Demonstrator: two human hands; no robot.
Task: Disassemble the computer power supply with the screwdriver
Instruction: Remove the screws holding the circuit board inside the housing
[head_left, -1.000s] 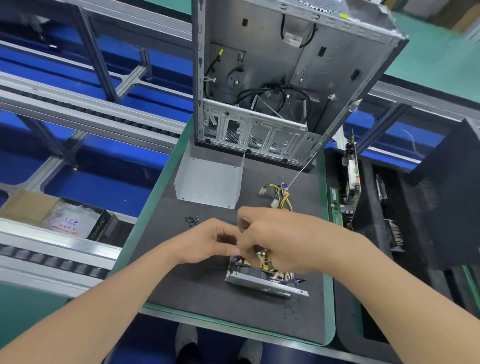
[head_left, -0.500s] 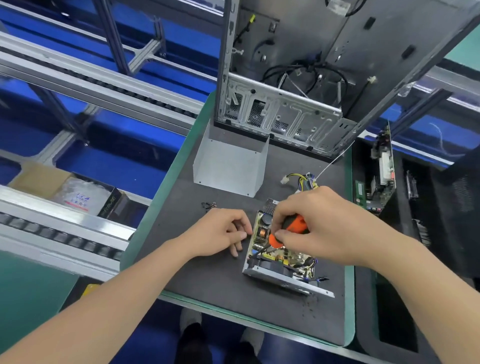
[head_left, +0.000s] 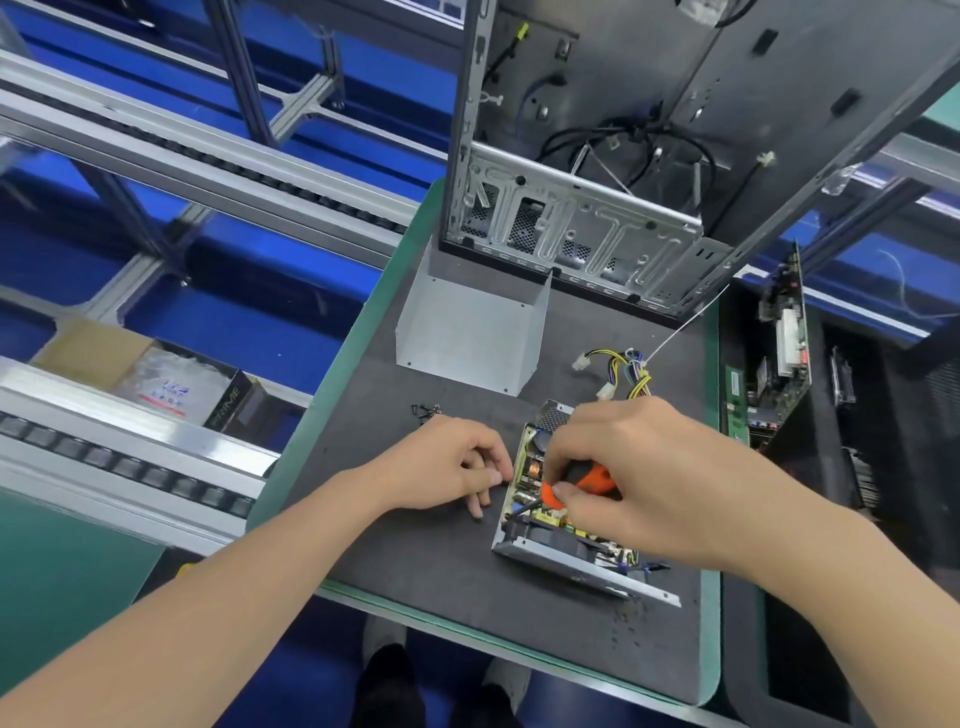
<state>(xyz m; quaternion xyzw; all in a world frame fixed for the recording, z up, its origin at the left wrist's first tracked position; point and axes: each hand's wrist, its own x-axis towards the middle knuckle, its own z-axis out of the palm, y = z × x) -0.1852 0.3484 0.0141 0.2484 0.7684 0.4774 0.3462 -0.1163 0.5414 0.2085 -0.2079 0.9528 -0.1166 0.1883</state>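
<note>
Right at the near middle of the dark work mat (head_left: 415, 571) lies the opened power supply (head_left: 571, 564), cover off, its circuit board and copper coil bare. The right hand (head_left: 649, 467) grips the orange-handled screwdriver (head_left: 592, 478) over the board, fingers and thumb curled round the handle (the tip is hidden among the components). The left hand (head_left: 441, 467) rests on the mat just beside the unit's left edge, fingers curled under; whether it pinches anything I cannot tell. A yellow-and-black wire harness (head_left: 631, 371) trails from the far end of the unit. Beyond lie a few loose black screws (head_left: 426, 409) and a bent grey metal cover (head_left: 467, 332). Behind these stands an emptied computer case (head_left: 597, 228). Off the mat's right edge, circuit boards (head_left: 784, 343) stand in a black tray (head_left: 810, 649).
</note>
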